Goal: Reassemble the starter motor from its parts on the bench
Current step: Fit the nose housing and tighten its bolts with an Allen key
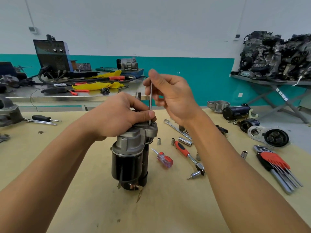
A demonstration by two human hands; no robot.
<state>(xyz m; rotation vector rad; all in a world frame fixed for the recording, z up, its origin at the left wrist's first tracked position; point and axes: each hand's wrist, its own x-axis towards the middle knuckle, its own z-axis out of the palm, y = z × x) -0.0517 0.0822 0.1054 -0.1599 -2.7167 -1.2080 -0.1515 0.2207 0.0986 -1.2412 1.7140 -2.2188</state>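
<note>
The starter motor (130,158) stands upright on the tan bench (84,199), near the middle, black body down and grey cast housing up. The left hand (117,118) is curled over the top of the housing and grips it, with the thumb lying against the foot of a thin metal rod (150,98). The rod stands upright at the right edge of the housing, its lower end going into the casting. The right hand (170,96) pinches the rod's upper part between thumb and fingertips.

To the right of the motor lie a small red-and-clear screwdriver (164,158), a ratchet (186,153) with a red grip, a long wrench (176,128) and several loose sockets (159,141). Further right a red and black holder (269,157) carries a fanned set of hex keys (284,180), their long ends pointing towards the near edge. Behind it a round black gear cup (284,132) lies open side up with small gears (275,137) seated inside. A second black motor body (235,111) lies at the far right of the bench. At the far left a black-handled screwdriver (43,118) rests flat
</note>
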